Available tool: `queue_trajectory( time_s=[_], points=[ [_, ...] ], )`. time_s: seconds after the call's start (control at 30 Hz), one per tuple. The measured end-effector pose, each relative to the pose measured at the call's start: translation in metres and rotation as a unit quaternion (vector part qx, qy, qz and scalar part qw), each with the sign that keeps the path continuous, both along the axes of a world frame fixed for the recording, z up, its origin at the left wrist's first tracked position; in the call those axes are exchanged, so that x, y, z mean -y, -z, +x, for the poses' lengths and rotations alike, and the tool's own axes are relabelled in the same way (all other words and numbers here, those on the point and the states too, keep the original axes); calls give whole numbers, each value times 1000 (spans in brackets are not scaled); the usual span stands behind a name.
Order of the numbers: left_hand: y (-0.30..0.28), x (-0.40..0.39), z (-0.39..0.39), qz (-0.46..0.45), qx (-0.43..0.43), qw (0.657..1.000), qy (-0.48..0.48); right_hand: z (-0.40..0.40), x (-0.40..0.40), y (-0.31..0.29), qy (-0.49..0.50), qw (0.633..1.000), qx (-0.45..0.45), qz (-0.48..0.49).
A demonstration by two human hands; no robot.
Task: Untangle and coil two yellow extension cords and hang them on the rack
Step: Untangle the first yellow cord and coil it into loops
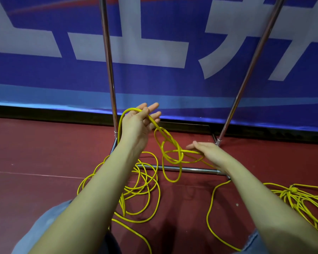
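Grip of the left hand (136, 123): fingers loosely spread, a loop of thin yellow extension cord (170, 142) draped over the palm, at about 11 o'clock. Loose tangled coils lie on the dark red floor (35, 153) beneath. At centre, a knot of loops hangs between both hands over the chrome tube rack (189, 169). Right hand (207, 150), 2 o'clock, is flat and open, cord passing beneath it. A second bundled yellow cord (294, 194) rests at 4 o'clock. Judged step: untangling. Next move calls for feeding one loop out of the knot.
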State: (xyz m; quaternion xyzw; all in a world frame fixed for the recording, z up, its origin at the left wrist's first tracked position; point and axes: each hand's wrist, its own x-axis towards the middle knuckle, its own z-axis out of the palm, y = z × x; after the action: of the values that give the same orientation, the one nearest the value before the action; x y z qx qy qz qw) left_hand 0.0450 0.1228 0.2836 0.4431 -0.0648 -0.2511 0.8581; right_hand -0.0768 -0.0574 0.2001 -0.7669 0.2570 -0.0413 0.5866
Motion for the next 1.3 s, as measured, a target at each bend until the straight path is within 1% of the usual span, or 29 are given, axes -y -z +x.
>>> queue_trajectory(
  time_s=[0.1, 0.2, 0.33, 0.47, 0.53, 0.6, 0.77, 1.0, 1.07, 1.2, 1.3],
  points=[
    [4, 1, 3, -10, -16, 1000, 1, -5, 1, 9, -28, 998, -38, 38],
    [8, 2, 3, -29, -36, 999, 7, -5, 2, 18, -39, 996, -74, 24],
    [7, 4, 0, -52, -57, 997, 13, -2, 2, 23, -58, 996, -61, 2],
    [4, 1, 2, -67, -78, 995, 10, 0, 0, 29, -77, 991, -78, 71],
    [5, 1, 4, -65, -81, 995, 2, 0, 1, 31, -59, 991, -60, 105],
    [7, 2, 5, -65, -79, 995, -4, -3, 4, 34, -20, 991, -39, 123],
    [16, 5, 10, -38, -61, 997, -18, -6, 16, 37, 64, 991, -18, 117],
    [29, 16, 7, -11, -68, 997, 16, -19, 30, 33, 160, 961, -7, 224],
    [30, 18, 5, -7, -69, 997, 18, -26, 25, 27, 177, 954, 4, 244],
    [35, 22, 5, -7, -69, 998, 14, -31, 9, 11, 172, 959, 21, 223],
    [40, 25, 4, -4, -77, 997, 18, -33, 3, 5, 168, 962, 16, 215]
  ],
)
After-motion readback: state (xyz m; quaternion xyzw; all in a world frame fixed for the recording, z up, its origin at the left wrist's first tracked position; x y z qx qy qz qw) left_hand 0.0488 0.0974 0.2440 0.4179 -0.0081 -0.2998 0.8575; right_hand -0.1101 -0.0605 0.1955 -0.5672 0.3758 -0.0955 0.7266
